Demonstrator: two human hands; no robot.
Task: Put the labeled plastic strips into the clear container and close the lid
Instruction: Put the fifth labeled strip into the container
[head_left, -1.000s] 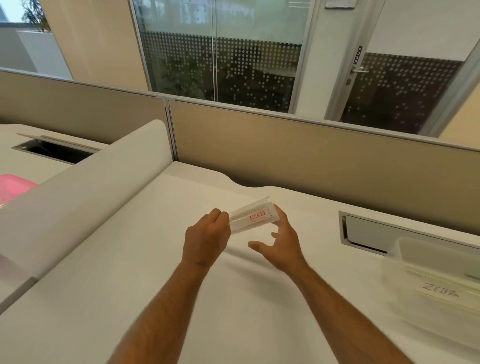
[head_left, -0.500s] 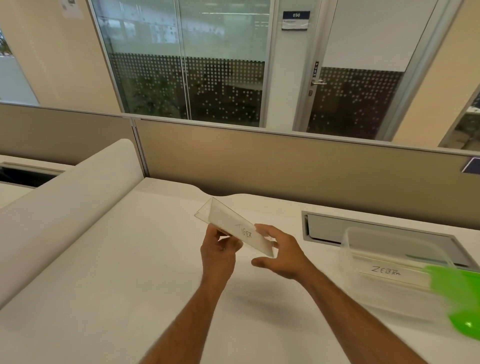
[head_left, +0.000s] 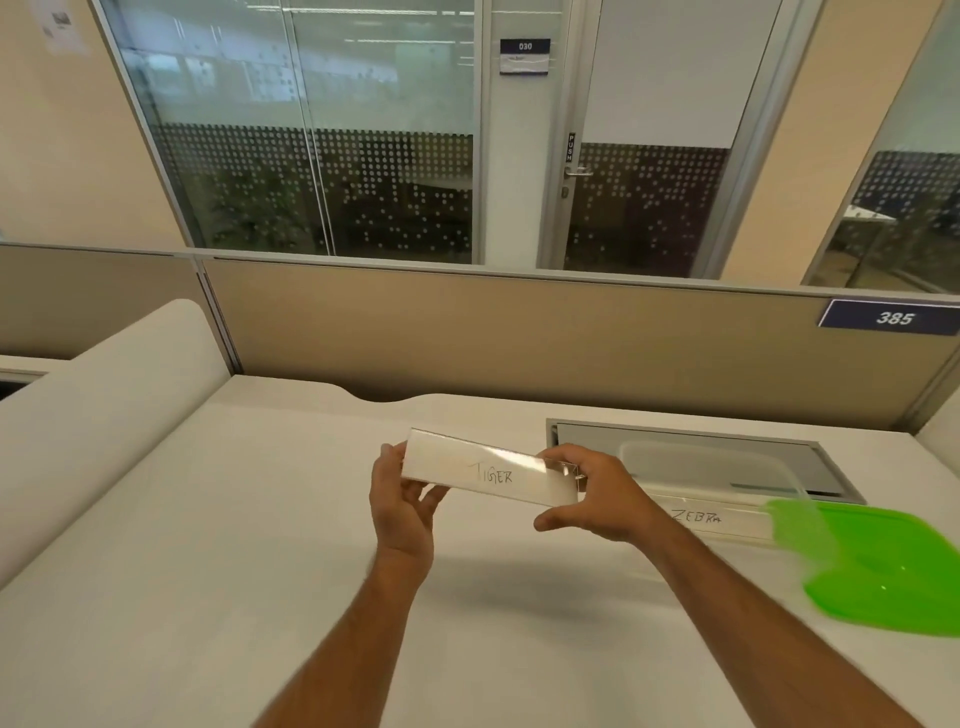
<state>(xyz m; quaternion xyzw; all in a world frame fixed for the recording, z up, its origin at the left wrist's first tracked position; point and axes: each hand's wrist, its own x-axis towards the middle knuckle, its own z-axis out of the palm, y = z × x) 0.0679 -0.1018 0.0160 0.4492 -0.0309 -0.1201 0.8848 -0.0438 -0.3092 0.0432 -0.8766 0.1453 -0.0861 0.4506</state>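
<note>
Two hands grasp the TIGER strip (head_left: 491, 475), left hand (head_left: 402, 499) and right hand (head_left: 592, 496) at its ends; the clear container (head_left: 711, 467) waits at three o'clock, nearer the right.

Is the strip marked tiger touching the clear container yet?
Apart. The head view shows the TIGER strip held above the desk by both hands, left of the clear container, with the right hand between them.

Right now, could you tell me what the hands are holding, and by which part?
Both hold the TIGER strip by its short ends: left hand at one, right hand at the other.
</note>
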